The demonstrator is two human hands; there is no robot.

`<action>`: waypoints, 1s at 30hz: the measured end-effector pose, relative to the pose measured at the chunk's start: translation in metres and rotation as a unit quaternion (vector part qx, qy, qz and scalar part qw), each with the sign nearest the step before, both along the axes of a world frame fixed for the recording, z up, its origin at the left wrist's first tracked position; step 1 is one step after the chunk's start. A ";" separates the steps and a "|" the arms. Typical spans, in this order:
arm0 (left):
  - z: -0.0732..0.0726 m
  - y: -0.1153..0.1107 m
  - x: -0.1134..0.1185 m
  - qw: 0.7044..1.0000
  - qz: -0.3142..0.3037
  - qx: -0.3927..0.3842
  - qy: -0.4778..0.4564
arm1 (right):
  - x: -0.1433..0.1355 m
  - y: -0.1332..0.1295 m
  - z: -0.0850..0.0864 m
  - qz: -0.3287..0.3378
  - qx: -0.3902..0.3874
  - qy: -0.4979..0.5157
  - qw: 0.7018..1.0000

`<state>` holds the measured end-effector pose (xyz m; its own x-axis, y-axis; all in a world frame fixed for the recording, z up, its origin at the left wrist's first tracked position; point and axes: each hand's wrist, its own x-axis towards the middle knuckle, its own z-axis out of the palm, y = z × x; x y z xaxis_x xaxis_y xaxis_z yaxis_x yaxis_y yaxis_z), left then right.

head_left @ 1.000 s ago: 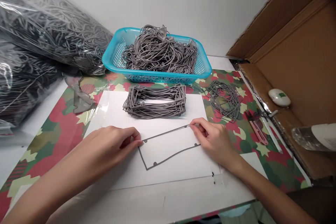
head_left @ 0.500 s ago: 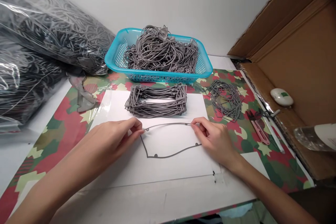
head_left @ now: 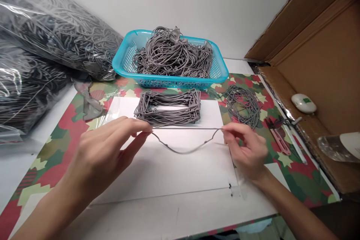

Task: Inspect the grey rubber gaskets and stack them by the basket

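A thin grey gasket ring hangs between my two hands above the white paper. My left hand pinches its left end, and my right hand pinches its right end. The upper strand is pulled straight, while the lower one sags in a curve with small tabs on it. Just beyond my hands lies a neat rectangular stack of similar grey rings. Behind that stack, a blue basket holds a tangled heap of grey rings.
Large clear bags of grey rings fill the left side. To the right are a loose pile of rings, pink-handled snips, a white-handled tool, a white oval object and a cardboard box.
My hands have moved apart, the right one to the right and the left slightly up. The ring has lifted and stretched, its upper strand now straight and its lower one sagging.
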<state>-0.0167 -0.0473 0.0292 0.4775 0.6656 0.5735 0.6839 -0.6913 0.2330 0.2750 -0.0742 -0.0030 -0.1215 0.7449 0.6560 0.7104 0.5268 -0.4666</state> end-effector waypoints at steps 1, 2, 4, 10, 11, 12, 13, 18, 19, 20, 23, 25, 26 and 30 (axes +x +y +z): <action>0.003 0.000 0.001 1.000 -0.013 0.022 -0.013 | 0.001 -0.001 0.001 -0.008 0.032 0.007 0.999; 0.005 -0.001 0.002 0.999 -0.027 0.028 -0.027 | 0.002 -0.001 0.002 -0.012 0.057 0.011 0.998; 0.008 -0.002 0.003 0.998 -0.054 0.005 -0.043 | 0.003 -0.001 0.005 0.003 0.080 0.008 0.997; 0.008 -0.011 -0.001 0.975 -0.142 -0.170 -0.033 | 0.000 0.000 0.012 0.212 -0.031 0.019 0.977; 0.008 -0.011 -0.002 0.973 -0.138 -0.183 -0.033 | 0.000 0.001 0.011 0.219 -0.036 0.022 0.975; 0.006 -0.012 -0.003 0.974 -0.127 -0.184 -0.029 | -0.001 0.001 0.011 0.214 -0.036 0.022 0.976; 0.005 -0.011 -0.005 0.978 -0.111 -0.176 -0.018 | -0.001 0.001 0.010 0.205 -0.035 0.018 0.978; -0.006 -0.002 -0.007 0.989 -0.038 -0.103 0.101 | -0.002 0.004 0.006 0.160 -0.029 -0.036 0.986; -0.007 -0.001 -0.007 0.986 -0.039 -0.102 0.123 | -0.002 0.004 0.006 0.155 -0.035 -0.050 0.986; -0.008 0.000 -0.006 0.983 -0.044 -0.109 0.141 | -0.002 0.004 0.005 0.152 -0.043 -0.065 0.985; -0.009 0.000 -0.004 0.973 -0.054 -0.142 0.171 | 0.001 0.004 0.005 0.143 -0.064 -0.104 0.982; -0.009 -0.001 -0.003 0.969 -0.049 -0.158 0.183 | 0.003 0.003 0.004 0.138 -0.078 -0.116 0.980; -0.009 -0.001 -0.003 0.967 -0.044 -0.164 0.188 | 0.004 0.003 0.004 0.138 -0.087 -0.118 0.980; -0.011 -0.002 -0.003 0.962 -0.023 -0.191 0.194 | 0.006 0.002 0.003 0.148 -0.110 -0.117 0.976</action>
